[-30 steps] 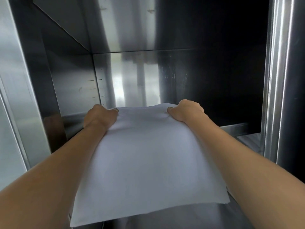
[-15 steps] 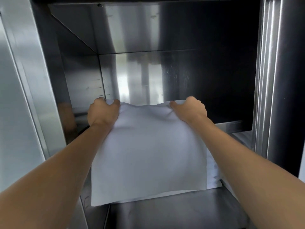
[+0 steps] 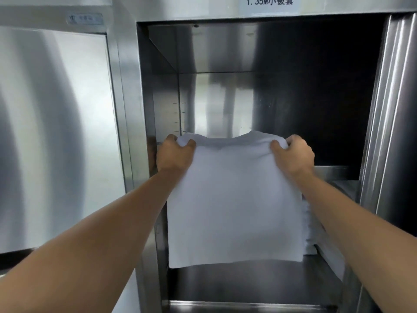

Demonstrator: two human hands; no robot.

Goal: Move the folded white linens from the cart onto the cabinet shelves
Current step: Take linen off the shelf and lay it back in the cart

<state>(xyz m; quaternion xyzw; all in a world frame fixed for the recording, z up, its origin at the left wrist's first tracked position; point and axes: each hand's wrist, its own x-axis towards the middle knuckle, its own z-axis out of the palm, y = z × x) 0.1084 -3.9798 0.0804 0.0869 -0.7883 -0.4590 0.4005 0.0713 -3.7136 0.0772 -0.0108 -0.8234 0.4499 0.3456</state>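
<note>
Folded linen [image 3: 234, 204] inside steel cabinet [image 3: 381, 123]

Folded white linen [image 3: 234, 206] — hanging flat in open steel cabinet [image 3: 282, 281], above its shelf

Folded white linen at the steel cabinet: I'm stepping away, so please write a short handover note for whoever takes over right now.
Left hand: grips the folded white linen at its far left corner.
Right hand: grips its far right corner.
Linen: inside the open steel cabinet, its near edge resting on the shelf; more white fabric shows behind its right edge.
Done: linen brought into the compartment.
Left: lay it flat, let go. The cart is out of view.
</note>
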